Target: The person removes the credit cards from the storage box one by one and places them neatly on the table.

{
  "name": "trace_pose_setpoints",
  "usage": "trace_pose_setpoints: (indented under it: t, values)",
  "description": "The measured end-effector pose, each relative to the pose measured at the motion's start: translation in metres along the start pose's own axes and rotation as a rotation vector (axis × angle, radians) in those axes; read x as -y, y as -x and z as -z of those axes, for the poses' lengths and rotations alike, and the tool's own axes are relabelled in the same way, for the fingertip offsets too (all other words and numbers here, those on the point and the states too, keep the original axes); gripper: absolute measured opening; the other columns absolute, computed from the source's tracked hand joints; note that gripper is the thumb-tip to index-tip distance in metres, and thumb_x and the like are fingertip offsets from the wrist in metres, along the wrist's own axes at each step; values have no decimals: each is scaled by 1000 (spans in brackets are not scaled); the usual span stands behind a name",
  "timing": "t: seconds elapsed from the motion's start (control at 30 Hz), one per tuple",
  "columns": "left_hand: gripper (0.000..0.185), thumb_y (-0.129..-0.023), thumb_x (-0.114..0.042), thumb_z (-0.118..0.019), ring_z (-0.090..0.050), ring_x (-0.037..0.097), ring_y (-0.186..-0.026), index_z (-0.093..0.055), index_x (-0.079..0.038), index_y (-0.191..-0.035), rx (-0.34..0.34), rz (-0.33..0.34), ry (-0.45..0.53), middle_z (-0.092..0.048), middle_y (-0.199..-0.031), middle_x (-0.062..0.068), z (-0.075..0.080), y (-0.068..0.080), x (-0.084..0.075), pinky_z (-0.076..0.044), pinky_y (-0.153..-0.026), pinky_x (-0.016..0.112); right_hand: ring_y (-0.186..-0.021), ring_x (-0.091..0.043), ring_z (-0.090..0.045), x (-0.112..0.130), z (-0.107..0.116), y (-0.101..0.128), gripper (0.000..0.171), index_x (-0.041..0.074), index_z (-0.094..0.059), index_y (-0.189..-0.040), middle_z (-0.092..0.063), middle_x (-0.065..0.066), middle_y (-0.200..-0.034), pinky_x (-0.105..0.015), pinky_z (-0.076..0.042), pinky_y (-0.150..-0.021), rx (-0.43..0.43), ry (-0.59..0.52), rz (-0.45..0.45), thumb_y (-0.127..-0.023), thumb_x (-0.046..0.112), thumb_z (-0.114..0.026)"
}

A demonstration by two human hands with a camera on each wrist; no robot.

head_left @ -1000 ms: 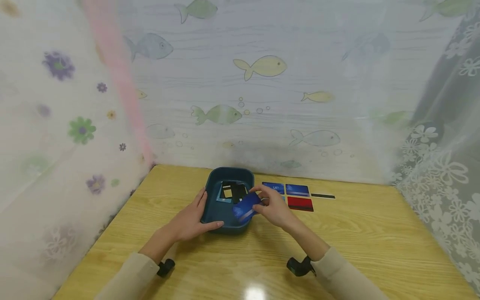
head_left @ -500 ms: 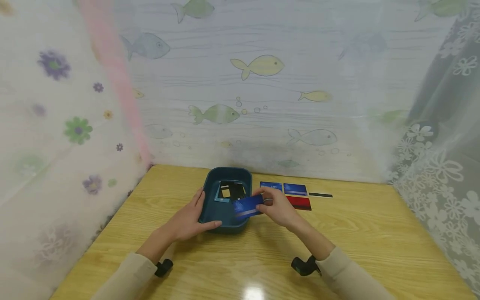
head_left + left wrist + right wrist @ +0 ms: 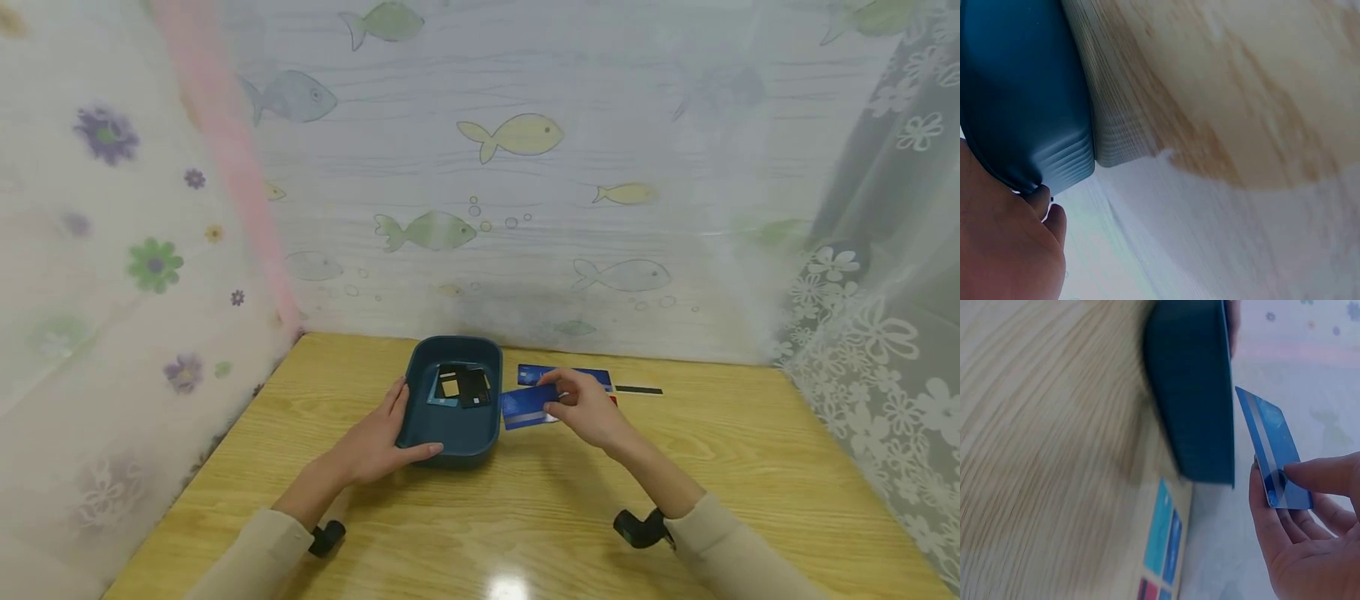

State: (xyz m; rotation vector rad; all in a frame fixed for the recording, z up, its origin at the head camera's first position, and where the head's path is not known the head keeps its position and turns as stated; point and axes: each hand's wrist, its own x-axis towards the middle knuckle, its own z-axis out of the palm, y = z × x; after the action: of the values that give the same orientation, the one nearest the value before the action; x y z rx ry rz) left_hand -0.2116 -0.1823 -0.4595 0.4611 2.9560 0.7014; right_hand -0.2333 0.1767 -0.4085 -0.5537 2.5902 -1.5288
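My right hand [image 3: 585,408] pinches a blue card [image 3: 529,406] with a pale stripe between thumb and fingers. The card is held up just right of the dark blue plastic box [image 3: 450,442], beside its right rim. In the right wrist view the card [image 3: 1272,450] is tilted, its far end close to the box wall [image 3: 1194,394]. My left hand [image 3: 375,437] holds the box at its near left corner, fingers along the left wall and thumb at the front rim. Inside the box lie several cards, among them a black card [image 3: 474,388] and a light blue card [image 3: 441,402].
Behind my right hand, other cards lie in rows on the wooden table [image 3: 450,525], including a blue card [image 3: 532,374] and a partly hidden red one. A thin black-striped card [image 3: 639,390] is at their right end. A fish-print curtain [image 3: 420,292] hangs behind the table.
The blue card has moved right in my right hand, from over the box to outside its right rim. My left hand stays at the box.
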Motion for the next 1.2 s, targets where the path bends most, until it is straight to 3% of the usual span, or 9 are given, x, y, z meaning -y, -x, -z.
trace_pose_setpoints:
  t: [0.2,0.47,0.77,1.2]
  values:
    - [126,-83,-86,-54,-23,39,-153,0,-5,-164,-3,-1,3,6,-172,10,1,1,-2,-33,-117,57,-127,-50,-56,-15,19,7,33,2,-62,-131,-57,-29,-137,-54,-55,-94,-26,15,-32,-98,4,-66]
    - [126,-84,-86,-53,-23,40,-153,-1,-4,-164,-11,-3,7,5,-172,11,0,1,-1,-33,-116,58,-118,-47,-62,-36,50,13,37,-4,-57,-134,-62,-29,-125,-49,-58,-88,-67,46,-98,-98,3,-64]
    - [127,-83,-86,-53,-22,38,-154,0,-6,-165,-7,1,2,6,-172,10,0,0,-1,-33,-117,58,-118,-49,-61,-60,79,20,39,-7,-55,-135,-60,-34,-126,-50,-57,-90,-123,94,-146,-98,2,-62]
    - [126,-83,-86,-52,-22,38,-154,-1,-5,-164,-5,-10,-7,8,-172,8,-2,-1,3,-33,-117,57,-107,-40,-59,-101,114,29,41,-11,-52,-136,-55,-38,-127,-37,-54,-76,-192,150,-217,-98,0,-61]
